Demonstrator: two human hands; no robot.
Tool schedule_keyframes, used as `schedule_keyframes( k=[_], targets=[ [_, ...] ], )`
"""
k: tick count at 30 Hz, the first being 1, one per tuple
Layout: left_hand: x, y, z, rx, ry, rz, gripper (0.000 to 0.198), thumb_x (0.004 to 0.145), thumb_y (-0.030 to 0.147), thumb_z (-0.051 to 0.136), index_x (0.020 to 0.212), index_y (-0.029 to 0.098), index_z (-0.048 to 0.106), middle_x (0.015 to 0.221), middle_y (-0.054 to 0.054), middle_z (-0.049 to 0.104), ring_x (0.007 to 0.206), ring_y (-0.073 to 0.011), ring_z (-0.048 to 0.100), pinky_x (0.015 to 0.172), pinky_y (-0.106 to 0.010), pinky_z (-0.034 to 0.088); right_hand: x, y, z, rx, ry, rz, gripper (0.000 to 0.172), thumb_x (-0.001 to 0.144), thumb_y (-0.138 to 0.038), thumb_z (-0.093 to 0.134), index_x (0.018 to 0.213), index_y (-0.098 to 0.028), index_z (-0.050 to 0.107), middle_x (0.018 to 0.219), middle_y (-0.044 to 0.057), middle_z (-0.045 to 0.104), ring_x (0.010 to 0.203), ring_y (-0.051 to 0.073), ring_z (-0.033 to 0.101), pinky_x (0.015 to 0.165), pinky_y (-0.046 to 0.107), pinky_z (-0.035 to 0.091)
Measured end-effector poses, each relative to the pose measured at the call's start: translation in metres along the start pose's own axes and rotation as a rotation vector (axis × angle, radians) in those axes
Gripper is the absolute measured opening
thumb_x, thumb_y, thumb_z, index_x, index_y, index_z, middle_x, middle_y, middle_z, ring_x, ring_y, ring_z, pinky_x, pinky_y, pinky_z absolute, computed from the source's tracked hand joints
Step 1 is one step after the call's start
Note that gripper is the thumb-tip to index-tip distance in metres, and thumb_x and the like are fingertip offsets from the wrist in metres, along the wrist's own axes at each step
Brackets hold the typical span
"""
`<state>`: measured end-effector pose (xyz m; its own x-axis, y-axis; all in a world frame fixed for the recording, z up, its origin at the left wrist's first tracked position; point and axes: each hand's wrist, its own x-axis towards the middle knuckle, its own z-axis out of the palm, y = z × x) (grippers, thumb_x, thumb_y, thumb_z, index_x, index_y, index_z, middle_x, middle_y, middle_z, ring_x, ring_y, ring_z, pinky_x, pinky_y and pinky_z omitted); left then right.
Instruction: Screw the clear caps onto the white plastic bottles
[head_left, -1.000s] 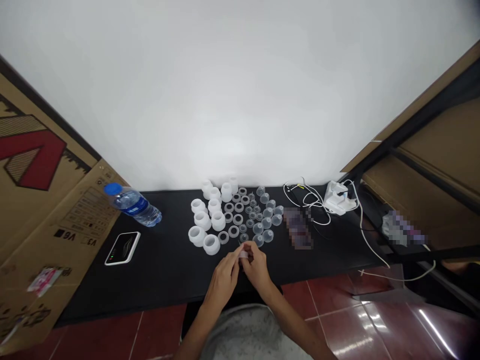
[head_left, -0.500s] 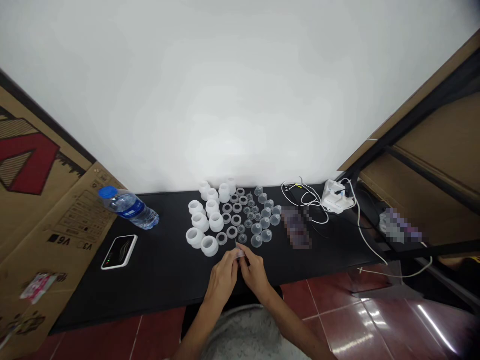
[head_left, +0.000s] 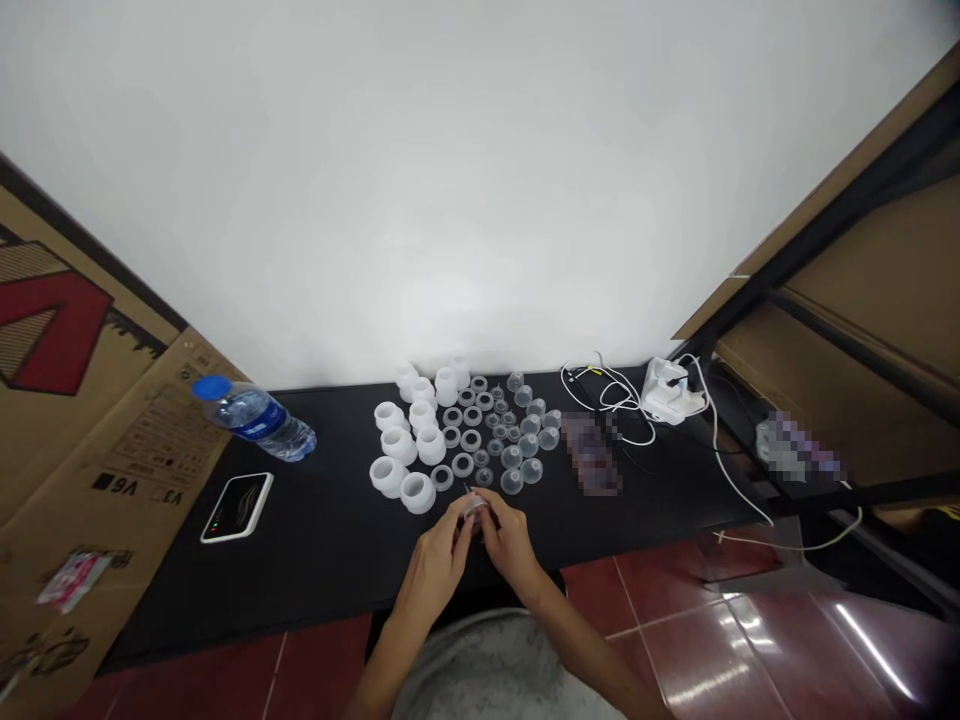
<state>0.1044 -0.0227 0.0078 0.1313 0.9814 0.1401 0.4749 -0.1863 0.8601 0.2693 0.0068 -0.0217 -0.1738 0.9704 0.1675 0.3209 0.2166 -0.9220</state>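
My left hand (head_left: 439, 558) and my right hand (head_left: 510, 542) meet at the near edge of the black table (head_left: 330, 530), fingertips pinched together on a small translucent plastic part (head_left: 474, 506). Just beyond them lie rows of parts: several white plastic cups (head_left: 409, 445) on the left, grey rings (head_left: 463, 440) in the middle, and small clear domed caps (head_left: 525, 440) on the right.
A water bottle with a blue cap (head_left: 251, 417) lies at the table's left, a white device (head_left: 236, 506) near it. Cardboard (head_left: 82, 400) leans at left. White cables and a charger (head_left: 664, 398) sit at the back right; a black shelf frame (head_left: 825, 300) stands right.
The hands have stayed together on the small part, shifting slightly toward me and left; the view has tilted a little.
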Motion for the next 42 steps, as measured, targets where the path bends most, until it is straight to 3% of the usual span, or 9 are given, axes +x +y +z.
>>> schedule_keyframes(
  k=[3,5,10,18,23,27,36,42],
  targets=[
    [-0.008,-0.005,0.002,-0.182,0.017,-0.099,0.038,0.112,0.042,0.048,0.146,0.028,0.061,0.128,-0.007,0.079,0.071,-0.0155,0.077,0.075,-0.03,0.067,0.001,-0.005,-0.006,0.028,-0.069,-0.042,0.034,0.11,-0.032,0.051,0.139,-0.024,0.066,0.1,0.005,0.08,0.081,0.019,0.077,0.079,0.027,0.061],
    [-0.013,-0.009,0.005,-0.283,0.051,-0.15,0.039,0.112,0.046,0.048,0.142,0.026,0.063,0.124,-0.008,0.079,0.061,-0.0129,0.072,0.067,-0.028,0.064,0.003,-0.009,-0.011,0.041,-0.141,-0.07,0.032,0.109,-0.032,0.053,0.137,-0.025,0.068,0.104,0.005,0.079,0.082,0.018,0.075,0.078,0.026,0.06],
    [-0.02,-0.013,0.011,-0.322,0.091,-0.224,0.041,0.112,0.049,0.046,0.14,0.025,0.063,0.095,-0.004,0.079,0.062,-0.0143,0.073,0.067,-0.027,0.063,0.005,-0.014,-0.02,0.065,-0.274,-0.088,0.044,0.104,-0.035,0.063,0.147,-0.026,0.065,0.102,0.004,0.08,0.071,0.016,0.07,0.064,0.024,0.058],
    [-0.008,-0.019,0.017,-0.417,0.119,-0.261,0.031,0.111,0.045,0.045,0.129,0.025,0.06,0.089,-0.001,0.076,0.064,-0.0154,0.074,0.057,-0.024,0.059,0.007,-0.001,-0.018,0.168,-0.237,0.017,0.034,0.104,-0.042,0.068,0.131,-0.024,0.077,0.104,0.007,0.082,0.084,0.022,0.076,0.075,0.031,0.064],
    [-0.008,-0.016,0.009,-0.488,0.145,-0.219,0.038,0.11,0.051,0.049,0.136,0.024,0.058,0.115,-0.008,0.078,0.09,-0.0196,0.079,0.072,-0.031,0.068,0.007,0.003,-0.016,0.163,-0.193,0.062,0.038,0.097,-0.043,0.077,0.129,-0.023,0.078,0.095,0.006,0.082,0.074,0.021,0.074,0.07,0.031,0.064],
    [-0.008,-0.015,0.007,-0.49,0.159,-0.208,0.042,0.105,0.05,0.063,0.137,0.023,0.058,0.118,-0.008,0.078,0.105,-0.0223,0.08,0.091,-0.038,0.069,0.008,-0.003,-0.018,0.188,-0.247,0.036,0.037,0.107,-0.044,0.063,0.136,-0.025,0.076,0.114,0.01,0.082,0.086,0.024,0.079,0.076,0.034,0.066],
    [-0.007,-0.022,0.006,-0.503,0.159,-0.162,0.047,0.105,0.044,0.065,0.147,0.025,0.062,0.14,-0.011,0.074,0.125,-0.026,0.075,0.103,-0.043,0.067,0.01,-0.001,-0.015,0.188,-0.14,0.058,0.028,0.101,-0.046,0.071,0.115,-0.024,0.08,0.107,0.009,0.08,0.082,0.022,0.074,0.061,0.028,0.061],
    [-0.008,-0.024,0.011,-0.421,0.166,-0.129,0.046,0.106,0.039,0.064,0.15,0.026,0.059,0.146,-0.01,0.071,0.128,-0.0246,0.074,0.11,-0.046,0.064,0.009,0.005,-0.014,0.211,-0.06,0.049,0.021,0.098,-0.042,0.076,0.102,-0.022,0.079,0.099,0.008,0.078,0.086,0.023,0.074,0.068,0.029,0.061]
  ],
)
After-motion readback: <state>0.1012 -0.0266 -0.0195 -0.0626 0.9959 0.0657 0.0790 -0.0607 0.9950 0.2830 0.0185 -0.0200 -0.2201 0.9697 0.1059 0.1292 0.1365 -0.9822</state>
